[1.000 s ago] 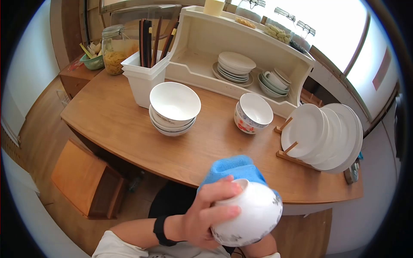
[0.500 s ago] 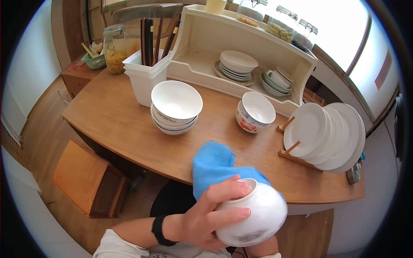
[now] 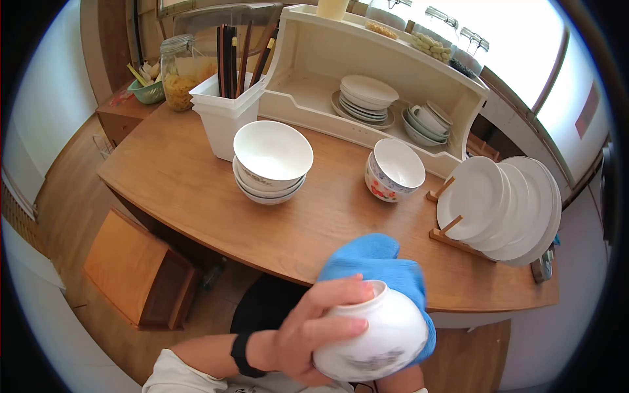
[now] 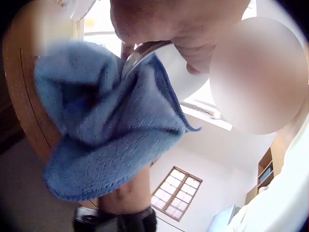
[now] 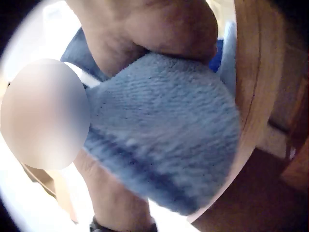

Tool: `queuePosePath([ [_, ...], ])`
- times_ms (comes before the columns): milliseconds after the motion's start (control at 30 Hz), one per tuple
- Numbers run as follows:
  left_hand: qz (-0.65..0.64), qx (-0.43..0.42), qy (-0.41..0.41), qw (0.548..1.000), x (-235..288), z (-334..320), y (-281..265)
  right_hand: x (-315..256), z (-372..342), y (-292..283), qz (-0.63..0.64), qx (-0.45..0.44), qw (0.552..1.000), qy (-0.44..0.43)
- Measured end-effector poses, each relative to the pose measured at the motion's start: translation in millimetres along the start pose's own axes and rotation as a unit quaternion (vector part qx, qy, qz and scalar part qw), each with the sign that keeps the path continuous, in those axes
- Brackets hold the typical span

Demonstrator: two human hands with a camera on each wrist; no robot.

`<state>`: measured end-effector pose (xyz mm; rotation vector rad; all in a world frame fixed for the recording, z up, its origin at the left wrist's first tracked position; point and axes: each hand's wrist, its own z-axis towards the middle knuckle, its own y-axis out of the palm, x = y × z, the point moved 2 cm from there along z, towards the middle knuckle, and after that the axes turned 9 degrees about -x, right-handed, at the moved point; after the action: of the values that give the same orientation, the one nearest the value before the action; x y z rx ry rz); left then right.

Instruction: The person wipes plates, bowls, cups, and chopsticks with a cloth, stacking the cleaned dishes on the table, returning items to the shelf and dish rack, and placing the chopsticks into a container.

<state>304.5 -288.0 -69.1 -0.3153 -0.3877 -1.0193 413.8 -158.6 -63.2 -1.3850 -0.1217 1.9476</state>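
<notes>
The head view showed what neither wrist view did: the foot ring and patterned outer side of a small white glazed bowl [image 3: 393,331] with a grey floral motif, held in front of the person near the front edge of a brown wooden bench [image 3: 295,229]. The left hand [image 3: 314,331], a black band [image 3: 241,354] at its wrist, was clamped on that bowl, 2 of its fingers lying against the foot ring and side. The right hand [image 5: 159,29] was hidden behind the bowl there, but the right wrist view showed it gripping a soft blue towelling cloth [image 3: 377,259]; its fingertips could not be made out. The left wrist view alone gave the cloth's deep folds and darker hem, pressed up to the bowl's curved edge under the left hand, and a brown-framed window [image 4: 177,193] beyond. The bowl looked smooth and shiny, tilted with its foot ring upward and its mouth turned from the head camera, so its inside was unseen. On the bench behind stood a stack of white bowls [image 3: 273,154], 2 nested floral bowls [image 3: 396,171] and white round plates [image 3: 473,200] upright in a wooden rack [image 3: 452,226].
</notes>
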Motion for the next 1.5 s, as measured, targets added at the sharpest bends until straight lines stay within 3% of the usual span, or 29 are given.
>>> queuePosePath([
  [33,-0.009,-0.032,-0.049,0.998,1,-1,-7,-1,3,0,-0.001,0.000,1.000,0.002],
  [67,0.062,-0.098,-0.056,0.992,5,3,-18,-1,3,-1,-0.002,0.001,1.000,0.003],
  [133,0.072,-0.114,-0.054,0.989,5,4,-22,11,-70,-13,-0.007,0.004,1.000,0.004],
  [200,0.084,-0.129,-0.056,0.987,5,2,-21,5,-58,0,-0.008,0.005,1.000,0.007],
  [300,0.070,-0.080,-0.044,0.993,3,-13,-8,-7,-22,20,-0.006,0.000,1.000,0.006],
  [367,0.040,0.139,-0.010,0.989,-3,-23,12,-14,1,30,-0.004,0.000,1.000,0.005],
  [433,0.036,0.115,-0.003,0.993,-3,-30,3,-17,10,34,-0.004,0.004,1.000,0.006],
  [467,-0.002,0.119,-0.116,0.986,-5,-34,-7,-16,8,29,-0.005,0.003,1.000,0.006],
  [500,-0.040,0.124,-0.226,0.965,-6,-38,-12,-18,27,28,-0.007,0.001,1.000,0.006],
  [533,-0.233,0.209,-0.284,0.906,-9,-24,-15,-40,-16,3,-0.008,-0.004,1.000,0.004],
  [567,-0.377,0.255,-0.302,0.838,-13,-11,-20,-10,-12,12,-0.006,-0.008,1.000,0.001],
  [633,-0.425,0.326,-0.340,0.773,-21,2,-28,-14,-58,-3,-0.005,-0.015,1.000,-0.006],
  [667,-0.424,0.327,-0.338,0.773,-21,4,-29,-2,-44,-3,-0.006,-0.018,1.000,-0.007],
  [700,-0.376,0.318,-0.344,0.799,-22,6,-29,-12,32,-10,-0.008,-0.020,1.000,-0.008],
  [767,-0.328,0.307,-0.350,0.822,-23,5,-29,-11,31,-9,-0.009,-0.020,1.000,-0.007],
  [900,-0.289,0.231,-0.317,0.873,-22,-12,-21,-7,10,21,-0.129,-0.052,0.989,-0.044],
  [967,-0.074,0.052,-0.346,0.934,-17,-22,-18,-8,3,32,-0.187,-0.060,0.979,-0.056],
  [1000,-0.053,0.060,-0.300,0.951,-14,-19,-13,-11,5,31,-0.187,-0.051,0.980,-0.052],
  [1067,-0.006,0.037,-0.267,0.963,-9,-16,-15,-17,13,32,-0.174,-0.182,0.966,-0.065],
  [1100,0.042,0.024,-0.234,0.971,-6,-16,-16,-15,12,31,-0.174,-0.176,0.967,-0.063],
  [1167,0.056,0.006,-0.225,0.973,-9,-23,-16,-2,10,33,-0.123,-0.302,0.944,-0.058],
  [1233,0.075,0.007,-0.163,0.984,-9,-25,-13,39,8,42,0.087,-0.345,0.924,-0.140],
  [1300,0.064,0.002,-0.161,0.985,-7,-19,-12,70,-15,52,0.253,-0.293,0.919,-0.075],
  [1333,0.034,0.022,-0.186,0.982,-8,-17,-12,54,-8,49,0.253,-0.291,0.919,-0.076],
  [1400,0.002,0.043,-0.225,0.973,-9,-10,-13,13,9,39,0.213,-0.194,0.957,-0.038],
  [1500,0.061,0.019,-0.231,0.971,-10,-11,-10,3,17,40,-0.021,-0.120,0.988,-0.100],
])
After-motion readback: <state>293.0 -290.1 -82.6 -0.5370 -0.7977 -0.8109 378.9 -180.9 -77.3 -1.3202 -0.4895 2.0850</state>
